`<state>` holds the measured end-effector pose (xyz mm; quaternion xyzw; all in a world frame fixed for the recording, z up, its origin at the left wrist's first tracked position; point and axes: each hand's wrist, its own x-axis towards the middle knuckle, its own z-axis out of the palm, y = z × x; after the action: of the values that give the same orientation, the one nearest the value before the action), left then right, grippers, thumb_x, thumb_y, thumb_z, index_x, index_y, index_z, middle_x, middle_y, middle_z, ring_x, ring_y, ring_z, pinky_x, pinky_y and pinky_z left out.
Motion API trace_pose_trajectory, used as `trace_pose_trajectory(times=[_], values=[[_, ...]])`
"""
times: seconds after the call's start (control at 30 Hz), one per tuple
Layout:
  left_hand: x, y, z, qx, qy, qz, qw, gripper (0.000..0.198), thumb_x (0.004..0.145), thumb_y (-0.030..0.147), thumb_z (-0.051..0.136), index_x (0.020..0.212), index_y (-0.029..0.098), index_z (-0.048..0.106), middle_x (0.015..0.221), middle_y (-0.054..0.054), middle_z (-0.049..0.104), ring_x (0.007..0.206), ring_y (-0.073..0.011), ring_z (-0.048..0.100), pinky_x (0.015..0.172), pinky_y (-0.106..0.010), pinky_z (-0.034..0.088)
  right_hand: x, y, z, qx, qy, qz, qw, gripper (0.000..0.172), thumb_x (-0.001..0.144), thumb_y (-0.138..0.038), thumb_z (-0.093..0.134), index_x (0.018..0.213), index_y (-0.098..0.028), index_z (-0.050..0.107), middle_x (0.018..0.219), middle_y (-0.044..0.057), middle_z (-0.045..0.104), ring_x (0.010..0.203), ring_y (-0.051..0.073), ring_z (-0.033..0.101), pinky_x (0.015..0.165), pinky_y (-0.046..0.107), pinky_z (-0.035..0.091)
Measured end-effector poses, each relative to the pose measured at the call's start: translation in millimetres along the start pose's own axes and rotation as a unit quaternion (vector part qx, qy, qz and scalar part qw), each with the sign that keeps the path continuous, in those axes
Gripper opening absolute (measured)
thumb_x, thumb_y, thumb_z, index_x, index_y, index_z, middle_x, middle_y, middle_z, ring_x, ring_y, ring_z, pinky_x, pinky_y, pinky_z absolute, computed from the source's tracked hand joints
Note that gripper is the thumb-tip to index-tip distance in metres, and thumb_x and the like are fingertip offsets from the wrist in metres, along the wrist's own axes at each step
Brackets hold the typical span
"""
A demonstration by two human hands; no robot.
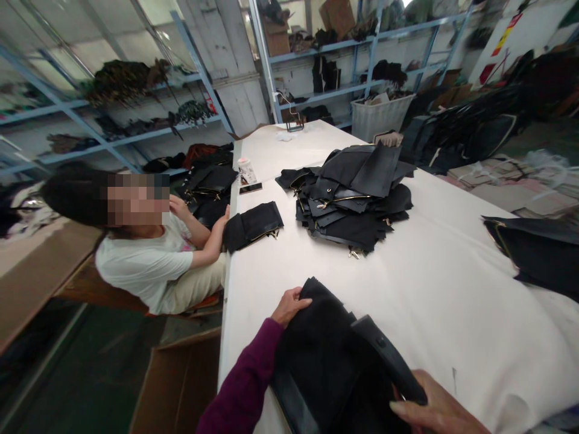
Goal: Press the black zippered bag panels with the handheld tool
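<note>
My left hand (289, 305), in a purple sleeve, grips the far left edge of a black fabric bag piece (323, 355) that lies at the near edge of the white table (452, 301). My right hand (436, 407) holds the piece's black strap end at the lower right. A big heap of black fabric pieces with gold zippers (355, 196) sits in the middle of the table, beyond my hands.
A seated person in a white shirt (145, 265) at the table's left side touches a small black stack (253, 226). A phone (250, 188) and cup (245, 166) lie behind it. More black fabric (534, 247) is at right. A cardboard box (181, 380) stands below left; shelves line the back.
</note>
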<state>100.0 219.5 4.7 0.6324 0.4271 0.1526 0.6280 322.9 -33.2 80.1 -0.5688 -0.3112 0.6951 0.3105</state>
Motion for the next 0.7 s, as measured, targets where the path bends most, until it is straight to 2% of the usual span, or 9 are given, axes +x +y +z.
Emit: trace_pose_trajectory(times=[0.1,0.17,0.3,0.43,0.53,0.7], values=[[-22,10,0.8,-0.075,-0.028,0.03,0.996,0.041,0.074,0.037,0.062,0.106,0.012,0.056,0.099,-0.009,0.067,0.087,-0.0213,0.063,0.081,-0.034,0.048,6,-3,-10,0.04,-0.015,-0.037,0.998,0.041,0.069,-0.054,0.066,0.071,-0.018,0.046,0.039,-0.008,0.043,0.034,0.006,0.036,0.035,0.018,0.025],[-33,17,1.7,-0.141,-0.042,0.043,0.988,0.039,0.072,0.032,0.066,0.105,0.012,0.058,0.098,-0.009,0.067,0.086,-0.0209,0.063,0.083,-0.035,0.048,10,-6,-15,0.068,-0.028,-0.056,0.996,0.038,0.07,-0.048,0.068,0.072,-0.018,0.045,0.039,-0.009,0.041,0.032,0.005,0.035,0.034,0.017,0.025],[-49,26,4.1,-0.243,-0.074,0.047,0.966,0.035,0.069,0.024,0.071,0.101,0.011,0.062,0.091,-0.008,0.068,0.079,-0.0189,0.062,0.08,-0.034,0.048,16,-12,-12,0.09,-0.057,-0.05,0.993,0.033,0.071,-0.041,0.068,0.074,-0.019,0.043,0.045,-0.01,0.042,0.035,0.005,0.035,0.036,0.017,0.028],[-57,29,5.0,-0.255,-0.058,0.041,0.964,0.036,0.066,0.024,0.074,0.098,0.011,0.064,0.087,-0.007,0.068,0.078,-0.0186,0.062,0.076,-0.031,0.047,16,-22,-1,0.064,-0.087,-0.07,0.992,0.033,0.072,-0.043,0.067,0.073,-0.019,0.044,0.043,-0.01,0.043,0.035,0.006,0.036,0.037,0.019,0.03],[-60,27,4.8,-0.25,-0.031,0.034,0.967,0.036,0.063,0.026,0.075,0.094,0.012,0.065,0.083,-0.005,0.068,0.078,-0.0195,0.062,0.078,-0.032,0.047,10,-33,5,0.025,-0.077,-0.097,0.992,0.034,0.074,-0.047,0.064,0.073,-0.018,0.045,0.041,-0.009,0.042,0.035,0.007,0.036,0.037,0.019,0.029],[-66,30,7.8,-0.25,-0.027,0.033,0.967,0.034,0.058,0.027,0.078,0.086,0.011,0.068,0.077,-0.005,0.067,0.077,-0.0214,0.063,0.076,-0.033,0.047,2,-53,20,-0.028,-0.07,-0.097,0.992,0.036,0.073,-0.047,0.065,0.074,-0.017,0.047,0.042,-0.009,0.042,0.036,0.006,0.037,0.037,0.017,0.027]])
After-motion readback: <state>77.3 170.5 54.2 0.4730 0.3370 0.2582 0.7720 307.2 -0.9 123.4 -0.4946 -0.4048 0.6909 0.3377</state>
